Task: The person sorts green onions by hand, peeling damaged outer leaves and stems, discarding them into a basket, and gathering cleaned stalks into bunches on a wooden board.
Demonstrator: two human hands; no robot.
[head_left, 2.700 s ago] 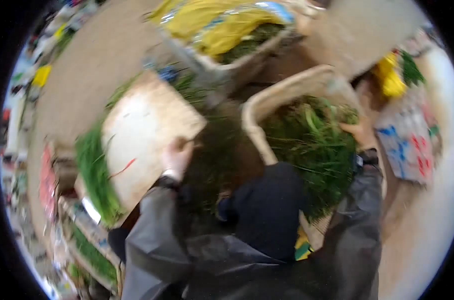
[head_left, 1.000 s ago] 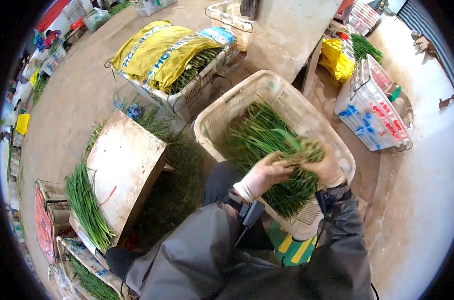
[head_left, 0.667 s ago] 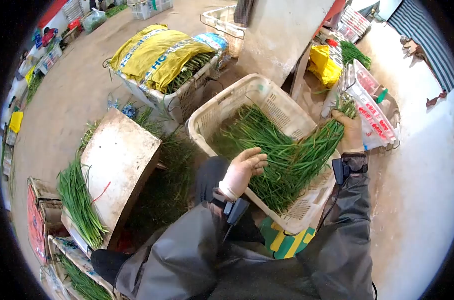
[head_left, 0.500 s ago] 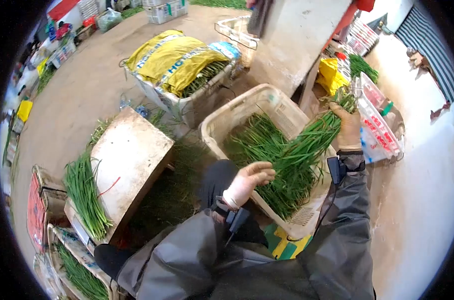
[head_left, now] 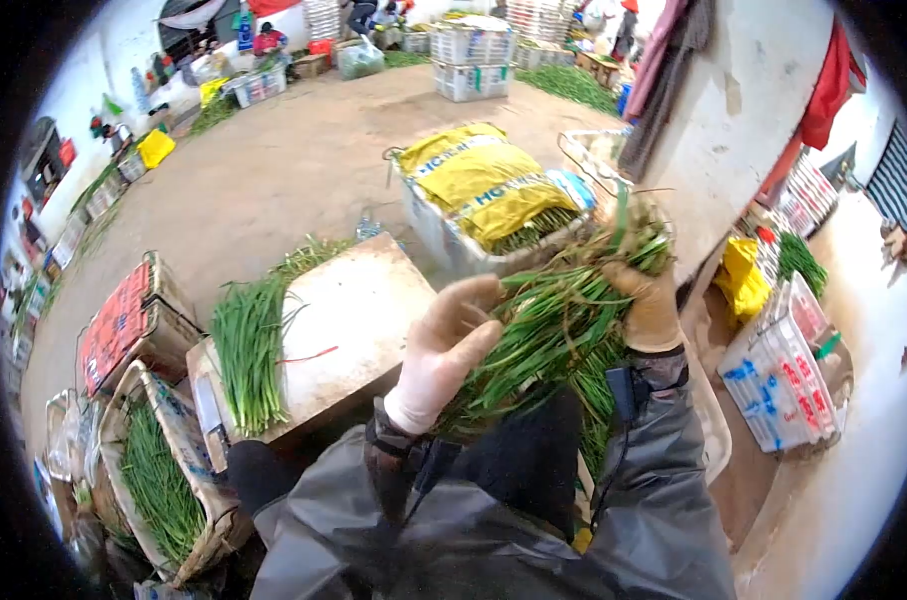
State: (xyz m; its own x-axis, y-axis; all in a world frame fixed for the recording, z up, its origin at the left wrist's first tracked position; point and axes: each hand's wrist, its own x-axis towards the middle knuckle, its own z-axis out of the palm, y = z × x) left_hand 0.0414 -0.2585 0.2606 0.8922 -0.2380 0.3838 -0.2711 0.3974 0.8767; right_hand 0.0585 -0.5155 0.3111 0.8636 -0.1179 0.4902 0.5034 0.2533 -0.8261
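Note:
My right hand (head_left: 649, 308), in a thin pale glove, is closed round the root end of a loose bunch of garlic chives (head_left: 549, 335). The leaves spread left and down over my knees. My left hand (head_left: 442, 348), in a whitish glove, is at the left edge of this bunch, fingers and thumb apart; whether it touches the leaves I cannot tell. Behind the bunch and my right arm, a pale plastic crate (head_left: 716, 430) is mostly hidden. To the left, a neat pile of chives (head_left: 249, 350) lies on a white board (head_left: 359, 295), beside a thin red tie (head_left: 312, 356).
A crate under a yellow sack (head_left: 479, 185) stands ahead. At lower left is a crate of chives (head_left: 164, 490), with a red-topped box (head_left: 119, 325) behind it. On the right, a white crate (head_left: 779, 375) stands near the wall. Other people sit far back.
My right hand has brought the bunch leftward, from over the crate to in front of my body. My left hand has moved up beside it. The view has swung left.

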